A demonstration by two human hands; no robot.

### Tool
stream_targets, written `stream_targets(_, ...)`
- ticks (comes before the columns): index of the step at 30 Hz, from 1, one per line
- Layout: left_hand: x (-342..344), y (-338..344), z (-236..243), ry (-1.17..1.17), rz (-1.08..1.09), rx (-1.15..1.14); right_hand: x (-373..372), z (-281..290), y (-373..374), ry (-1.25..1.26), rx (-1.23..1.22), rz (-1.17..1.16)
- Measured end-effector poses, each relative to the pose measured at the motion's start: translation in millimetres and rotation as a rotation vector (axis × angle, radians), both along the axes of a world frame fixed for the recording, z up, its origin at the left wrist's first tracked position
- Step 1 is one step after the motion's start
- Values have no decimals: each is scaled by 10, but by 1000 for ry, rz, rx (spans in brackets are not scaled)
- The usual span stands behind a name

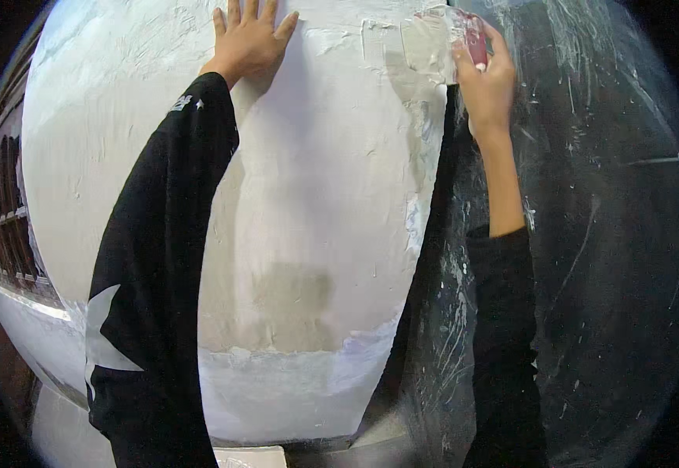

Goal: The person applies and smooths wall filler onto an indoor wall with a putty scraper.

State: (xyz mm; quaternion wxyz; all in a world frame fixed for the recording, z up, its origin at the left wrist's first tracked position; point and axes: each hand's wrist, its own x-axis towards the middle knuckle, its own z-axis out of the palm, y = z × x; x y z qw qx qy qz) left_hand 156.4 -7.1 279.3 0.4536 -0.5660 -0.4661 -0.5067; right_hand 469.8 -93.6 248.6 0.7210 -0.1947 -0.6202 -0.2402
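My left hand (252,40) rests flat on the white plastered wall (308,210) at the upper middle, its fingers spread and holding nothing. Up at the wall's right edge, my right hand (489,90) is closed round the red handle of a putty knife (476,40). The blade lies against the wall over a patch of damp-looking, pale filler (425,51); where blade and filler part is hard to make out. Uneven smears of filler run down the wall's right edge below the tool.
A dark, white-smeared panel (589,257) stands to the right, beyond a black gap (421,281) along the wall's edge. A barred window (10,210) is at the far left. Low on the wall runs a greyer, bluish band (277,394).
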Motion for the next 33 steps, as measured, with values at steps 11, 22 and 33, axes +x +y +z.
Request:
stream_targets(11,-46,-59,-5,11,23,-37,-71,457,735,42,57,123)
stream_targets(22,22,-67,18,-1,2,-57,40,82,701,44,-101,459)
stream_targets(33,11,-15,-6,15,-2,-41,-356,35,618,18,-80,563)
